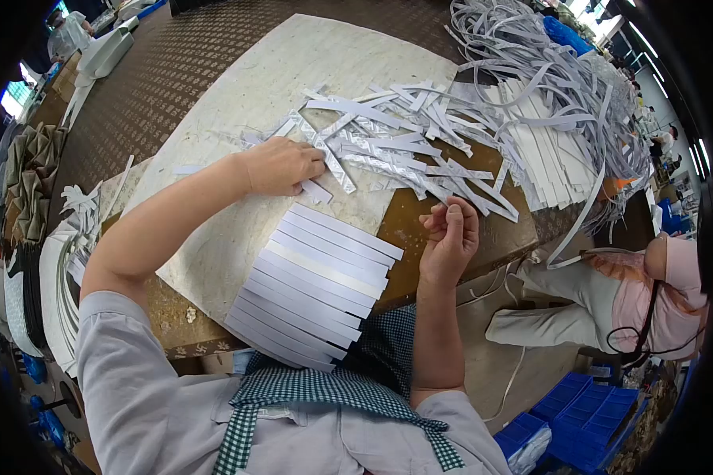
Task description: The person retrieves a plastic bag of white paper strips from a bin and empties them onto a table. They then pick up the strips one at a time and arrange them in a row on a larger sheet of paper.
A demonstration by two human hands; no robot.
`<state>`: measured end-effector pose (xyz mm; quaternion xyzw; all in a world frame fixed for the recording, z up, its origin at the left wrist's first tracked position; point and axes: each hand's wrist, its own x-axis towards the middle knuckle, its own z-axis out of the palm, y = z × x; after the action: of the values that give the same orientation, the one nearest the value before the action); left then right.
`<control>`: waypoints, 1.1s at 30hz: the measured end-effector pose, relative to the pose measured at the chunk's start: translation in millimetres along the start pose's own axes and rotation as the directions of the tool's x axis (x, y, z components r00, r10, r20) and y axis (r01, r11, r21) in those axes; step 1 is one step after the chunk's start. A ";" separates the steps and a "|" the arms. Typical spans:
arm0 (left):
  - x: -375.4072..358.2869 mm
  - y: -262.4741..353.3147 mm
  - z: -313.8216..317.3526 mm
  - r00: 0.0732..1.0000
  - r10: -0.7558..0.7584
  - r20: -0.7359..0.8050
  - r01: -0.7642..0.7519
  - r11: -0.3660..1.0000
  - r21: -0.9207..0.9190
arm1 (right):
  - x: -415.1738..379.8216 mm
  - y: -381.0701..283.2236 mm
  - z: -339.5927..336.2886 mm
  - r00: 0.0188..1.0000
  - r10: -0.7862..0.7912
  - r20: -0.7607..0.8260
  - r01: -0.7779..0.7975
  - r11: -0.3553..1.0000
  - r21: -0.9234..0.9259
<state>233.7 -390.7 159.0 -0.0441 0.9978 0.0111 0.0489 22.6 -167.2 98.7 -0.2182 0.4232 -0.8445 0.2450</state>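
Many laid-out strips (317, 273) overhang worktop (170, 321) near edge; arm bump cd slide them off. L hand (281, 166) curled at loose strips (352, 108), grip unclear; R hand (450, 245) thumb + fingertip nearly closed, hold unclear.

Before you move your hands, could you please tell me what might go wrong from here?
The row of strips reaches past the table's edge by the apron, so leaning in could skew it. The loose strips near the left hand cross one another; pulling one may drag others. The tangled bands trail off near a co-worker and might snag.
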 end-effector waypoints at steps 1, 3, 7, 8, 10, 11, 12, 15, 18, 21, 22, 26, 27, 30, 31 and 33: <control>0.2 0.6 -2.2 1.000 0.003 0.007 -0.003 1.000 0.008 | -0.1 -0.2 -0.8 1.000 -0.009 0.003 0.009 1.000 0.012; 1.5 -1.0 -13.8 0.998 -0.060 -0.030 0.061 0.998 0.021 | -0.4 0.4 -3.0 1.000 -0.029 0.004 0.029 0.999 0.037; 16.8 -27.9 -33.1 0.917 -0.342 -0.204 0.346 0.938 -0.013 | -1.0 -0.5 -0.1 0.999 -0.040 0.024 0.037 0.995 0.089; 18.2 -25.6 -41.6 0.873 -0.422 -0.243 0.416 0.906 -0.082 | -1.2 -1.5 1.3 0.999 -0.028 0.030 0.025 0.996 0.090; 18.4 -32.1 -27.2 0.803 -0.385 -0.455 0.363 0.921 -0.139 | -0.7 -2.6 0.3 0.998 0.001 0.059 -0.006 0.996 0.087; 18.1 -36.1 -20.0 0.751 -0.362 -0.552 0.330 0.930 -0.161 | -1.1 -1.3 -2.6 0.997 0.017 0.081 -0.025 0.996 0.086; 14.5 -31.9 -21.6 0.769 -0.417 -0.485 0.325 0.908 -0.265 | -1.4 -0.9 -3.3 0.994 0.033 0.101 -0.042 0.995 0.088; 3.0 -1.4 -24.1 0.772 -0.636 0.019 0.259 0.286 -0.922 | -1.7 -0.3 -1.2 0.989 0.066 0.132 -0.076 0.995 0.071; -8.3 29.9 -17.2 0.795 -0.602 0.069 0.074 -0.018 -0.997 | -1.7 0.5 0.4 0.981 0.095 0.169 -0.102 0.994 0.032; -10.1 34.1 -4.7 0.767 -0.641 0.037 0.027 -0.026 -0.999 | -1.9 1.4 -0.5 0.976 0.112 0.184 -0.115 0.993 0.001; -10.9 34.8 -5.1 0.749 -0.661 0.032 0.001 -0.047 -0.999 | -2.6 0.6 0.6 0.977 0.118 0.176 -0.113 0.993 -0.040; -16.8 36.2 -6.5 0.692 -0.720 -0.053 -0.129 -0.052 -0.990 | -10.2 -2.4 1.0 0.974 0.043 0.224 0.004 0.978 -0.207; -19.7 36.3 -5.9 0.678 -0.730 -0.089 -0.166 -0.034 -0.986 | -13.8 -3.2 0.7 0.966 0.006 0.260 0.060 0.968 -0.245; -26.6 40.0 -4.9 0.702 -0.701 -0.126 -0.150 0.028 -0.988 | -24.1 -12.5 2.2 0.965 -0.007 0.262 0.066 0.974 -0.216; -27.6 40.7 -3.3 0.698 -0.708 -0.108 -0.145 0.007 -0.989 | -26.5 -16.3 1.9 0.962 -0.010 0.273 0.076 0.970 -0.232; -29.3 41.6 0.6 0.690 -0.721 -0.071 -0.134 -0.031 -0.990 | -31.0 -22.6 1.2 0.955 -0.016 0.295 0.097 0.961 -0.261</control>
<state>259.1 -346.7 162.0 -0.2999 0.6167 0.6579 -0.3114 42.5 -137.5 112.9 -0.3833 0.4883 -0.7439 0.2475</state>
